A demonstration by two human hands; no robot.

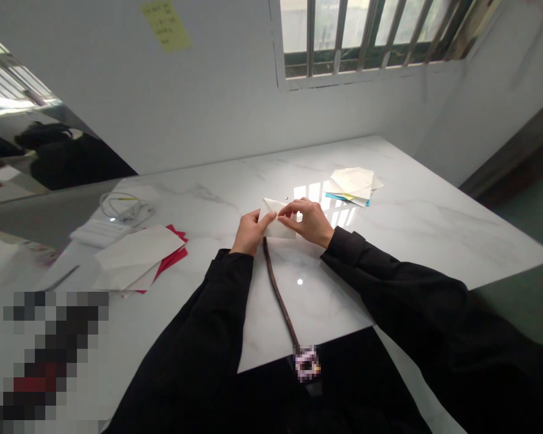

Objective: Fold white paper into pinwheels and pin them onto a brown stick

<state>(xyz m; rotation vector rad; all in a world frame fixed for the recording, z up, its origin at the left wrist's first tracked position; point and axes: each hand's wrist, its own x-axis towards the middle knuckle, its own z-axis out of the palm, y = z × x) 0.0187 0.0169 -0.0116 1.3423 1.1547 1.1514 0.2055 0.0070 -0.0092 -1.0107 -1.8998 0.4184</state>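
A small cream-white envelope [286, 232] is held up just above the marble-look table, its pointed flap facing me. My left hand [248, 234] grips its left side, with the thumb lying across the front. At the middle of the envelope, by the flap, the thumb and index finger of my right hand [311, 222] pinch together. Whether they hold the flap's edge or something tiny on it is hard to make out. Below the envelope, a dark brown cord [278, 295] runs down toward my body.
Cream envelopes [353, 181] with a blue one beneath lie at the back right. On the left are white and red envelopes [140, 256], a coiled white cable [125, 208] and a thin dark pen-like stick [63, 277]. A barred window and a yellow note [166, 24] are on the wall.
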